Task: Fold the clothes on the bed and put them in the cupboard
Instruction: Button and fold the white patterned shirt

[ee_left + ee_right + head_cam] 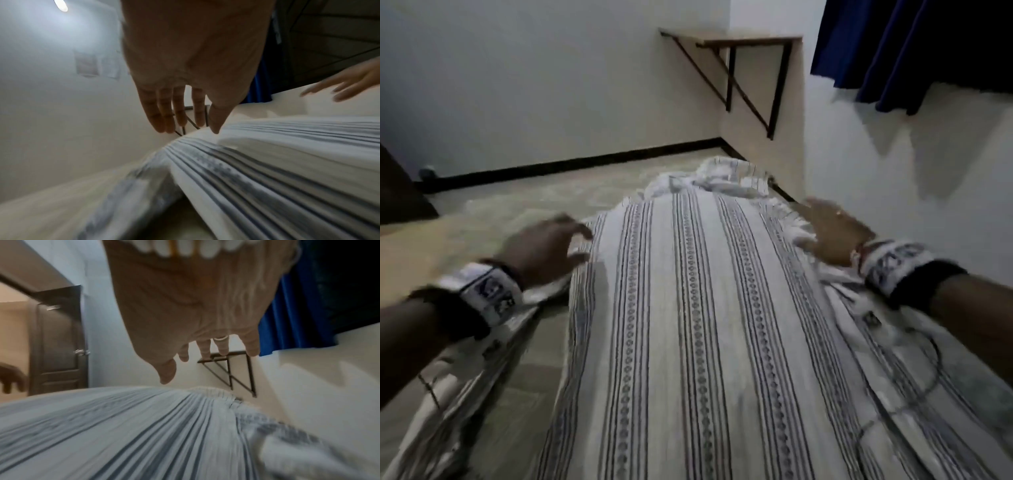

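Striped cloth [688, 325] lies spread lengthwise, unfolded; left hand [541, 246] at nine o'clock, right hand [832, 233] at three, fingers apart, holding nothing.

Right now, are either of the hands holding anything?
No. The left hand and right hand hover open over the edges of the striped cloth.

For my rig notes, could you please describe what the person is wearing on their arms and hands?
Both forearms are bare, with no sleeves. The left wrist and the right wrist each carry a white band with dark blue markings, backed by a black strap. The right hand wears a pale ring and a thin reddish thread at the wrist.
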